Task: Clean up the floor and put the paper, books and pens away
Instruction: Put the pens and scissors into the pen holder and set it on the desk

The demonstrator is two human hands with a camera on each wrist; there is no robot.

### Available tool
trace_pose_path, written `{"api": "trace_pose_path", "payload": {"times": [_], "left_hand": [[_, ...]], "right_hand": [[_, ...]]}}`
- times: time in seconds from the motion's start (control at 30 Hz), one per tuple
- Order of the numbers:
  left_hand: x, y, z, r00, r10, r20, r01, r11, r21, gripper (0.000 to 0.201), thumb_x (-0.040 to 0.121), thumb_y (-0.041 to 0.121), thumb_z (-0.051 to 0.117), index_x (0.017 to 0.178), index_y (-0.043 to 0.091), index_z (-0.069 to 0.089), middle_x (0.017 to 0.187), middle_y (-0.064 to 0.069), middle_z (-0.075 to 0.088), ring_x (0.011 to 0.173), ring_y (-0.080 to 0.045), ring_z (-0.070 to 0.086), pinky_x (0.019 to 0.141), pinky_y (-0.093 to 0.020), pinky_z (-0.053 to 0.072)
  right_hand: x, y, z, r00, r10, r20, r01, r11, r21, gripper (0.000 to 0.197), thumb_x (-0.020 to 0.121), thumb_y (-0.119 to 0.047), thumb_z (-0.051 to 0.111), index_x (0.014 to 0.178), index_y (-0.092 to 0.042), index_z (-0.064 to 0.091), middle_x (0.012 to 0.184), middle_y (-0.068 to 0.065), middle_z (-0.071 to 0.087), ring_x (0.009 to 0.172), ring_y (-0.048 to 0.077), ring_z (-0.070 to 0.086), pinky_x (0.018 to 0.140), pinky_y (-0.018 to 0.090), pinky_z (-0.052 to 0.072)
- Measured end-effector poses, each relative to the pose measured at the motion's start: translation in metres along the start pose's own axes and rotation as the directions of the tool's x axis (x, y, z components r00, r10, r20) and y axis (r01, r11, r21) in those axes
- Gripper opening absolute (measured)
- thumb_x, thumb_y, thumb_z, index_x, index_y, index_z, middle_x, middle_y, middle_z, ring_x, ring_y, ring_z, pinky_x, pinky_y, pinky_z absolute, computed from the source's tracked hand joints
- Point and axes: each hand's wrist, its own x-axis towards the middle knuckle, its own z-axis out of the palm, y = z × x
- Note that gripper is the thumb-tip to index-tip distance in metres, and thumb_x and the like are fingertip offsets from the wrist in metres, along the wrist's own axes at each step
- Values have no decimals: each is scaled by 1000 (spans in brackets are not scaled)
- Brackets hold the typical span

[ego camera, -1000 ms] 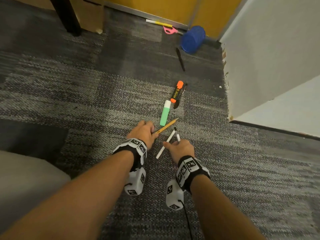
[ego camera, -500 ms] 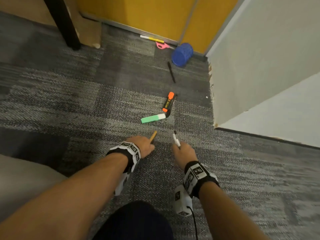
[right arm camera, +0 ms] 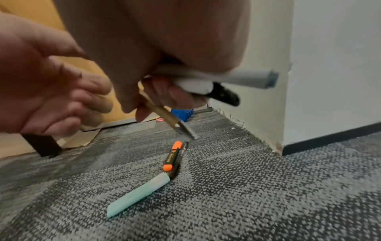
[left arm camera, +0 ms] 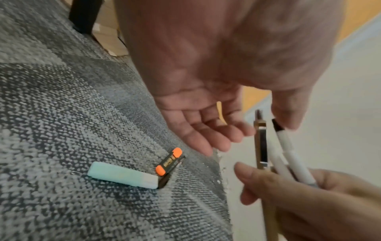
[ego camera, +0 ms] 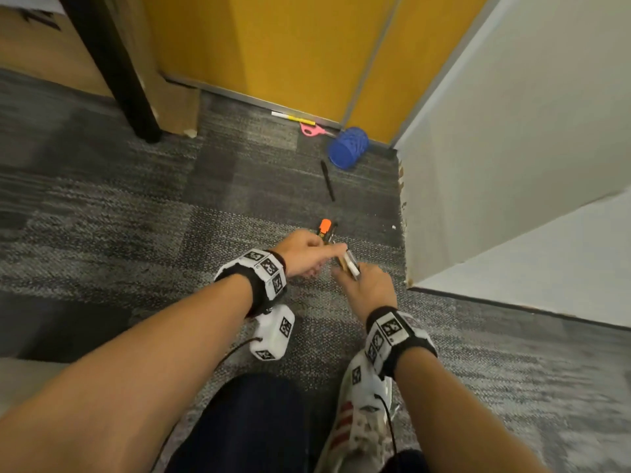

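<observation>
1. The green highlighter (right arm camera: 138, 197) lies flat on the carpet (right arm camera: 247, 203) just under and ahead of both hands, its long axis running slantwise, its pale cap end touching the near end of the orange highlighter (right arm camera: 172, 156).
2. A thin dark pen (right arm camera: 179, 160) lies alongside the orange one, touching it; the pair point away toward the white wall (right arm camera: 329, 65).
3. The left hand (left arm camera: 208, 124) hovers above them, fingers relaxed and spread, holding nothing. It seems the nearer hand to the green highlighter.
4. The right hand (ego camera: 370, 286) is wrapped round a bundle: two white pens (left arm camera: 288, 156) and a gold pen (left arm camera: 261, 146), so it has little room for more.
5. Farther off, a black pen (ego camera: 327, 179) lies on the carpet, beyond it a blue mesh cup (ego camera: 348, 147) on its side, pink scissors (ego camera: 312, 129) and a white-and-yellow marker (ego camera: 293, 117) by the yellow panel (ego camera: 290, 46).
6. Nothing appears to block the reach, though the head view hides the green highlighter behind the left hand.
</observation>
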Motion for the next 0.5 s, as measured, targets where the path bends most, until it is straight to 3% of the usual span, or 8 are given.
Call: {"api": "trace_pose_path", "payload": {"times": [0.07, 0.13, 0.2, 0.3, 0.37, 0.43, 0.5], "left_hand": [[12, -14, -7, 990, -24, -141, 44, 990, 135, 49, 78, 62, 63, 58, 20, 47, 62, -5, 56, 58, -23, 56, 62, -36, 49], [25, -28, -15, 977, -76, -197, 144, 923, 358, 44, 83, 58, 60, 66, 18, 54, 70, -8, 60, 75, -30, 65, 67, -35, 47], [37, -38, -23, 969, -141, -201, 229, 813, 535, 37, 86, 50, 62, 88, 13, 64, 91, -10, 67, 94, -31, 65, 75, -33, 48], [59, -50, -25, 960, -187, -209, 281, 672, 685, 46, 86, 47, 64, 117, 14, 56, 124, -10, 58, 116, -29, 55, 93, -37, 48], [73, -58, -20, 963, -169, -211, 270, 601, 752, 55, 84, 47, 65, 126, 15, 48, 131, -10, 49, 122, -30, 48, 99, -42, 45], [85, -65, -14, 965, -167, -201, 260, 547, 795, 59, 82, 45, 69, 127, 17, 45, 130, -9, 45, 122, -30, 46, 98, -46, 45], [98, -72, -11, 963, -217, -158, 247, 484, 840, 56, 82, 44, 68, 127, 18, 48, 130, -9, 45, 122, -30, 45, 99, -46, 42]], "right_hand": [[13, 1, -1, 998, 64, 12, -63, 998, -12, 47, 88, -56, 56, 66, -15, 60, 60, 1, 61, 51, 16, 51, 45, 25, 33], [27, 4, -3, 991, 131, 37, -131, 991, -10, 50, 91, -55, 52, 62, -15, 62, 62, 1, 62, 52, 14, 51, 44, 22, 31], [43, 7, -4, 977, 206, 62, -208, 977, 40, 47, 94, -46, 51, 69, -7, 65, 64, 4, 61, 55, 17, 52, 47, 26, 33], [68, 12, 3, 951, 279, 133, -301, 935, 188, 34, 95, -29, 51, 90, -1, 69, 84, 15, 69, 77, 31, 64, 68, 34, 51], [81, 12, 15, 921, 321, 220, -376, 881, 288, 21, 97, -20, 48, 89, -8, 64, 81, 13, 64, 74, 29, 63, 77, 45, 56], [92, 16, 28, 912, 312, 266, -375, 897, 232, 18, 97, -21, 47, 83, -16, 57, 77, 6, 57, 71, 25, 56, 71, 44, 53], [104, 18, 36, 911, 306, 275, -351, 927, 130, 17, 97, -27, 50, 84, -16, 53, 78, 3, 53, 74, 23, 51, 60, 31, 41]]}}
